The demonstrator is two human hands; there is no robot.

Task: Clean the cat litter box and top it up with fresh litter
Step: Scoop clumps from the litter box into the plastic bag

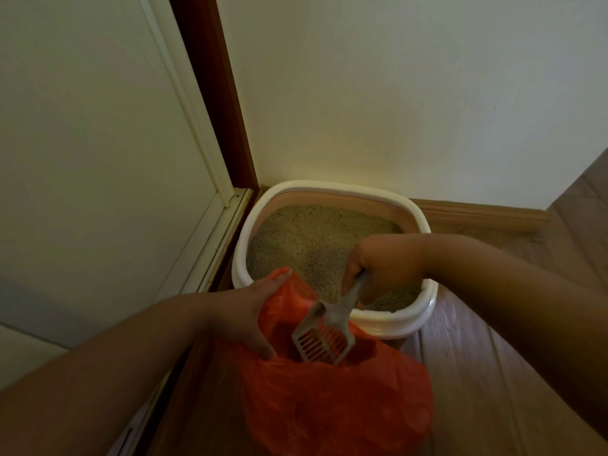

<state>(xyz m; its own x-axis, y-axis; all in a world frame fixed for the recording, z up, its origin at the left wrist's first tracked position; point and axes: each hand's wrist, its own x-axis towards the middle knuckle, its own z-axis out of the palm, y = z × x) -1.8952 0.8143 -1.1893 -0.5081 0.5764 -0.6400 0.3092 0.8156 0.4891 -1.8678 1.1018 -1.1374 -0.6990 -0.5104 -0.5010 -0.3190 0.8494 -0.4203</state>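
Scoop [324, 337] in one orange bag [329, 406], two hands

Dim corner: cream wall [411, 93], white door [82, 143] in dark-red frame [217, 93], wooden floor [467, 373], wooden skirting [477, 215].

Both arms reach forward, left hand [253, 319] and right hand [383, 264] gripping.

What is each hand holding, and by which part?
The right hand grips the grey scoop by its handle; the left hand holds the orange bag by its rim.
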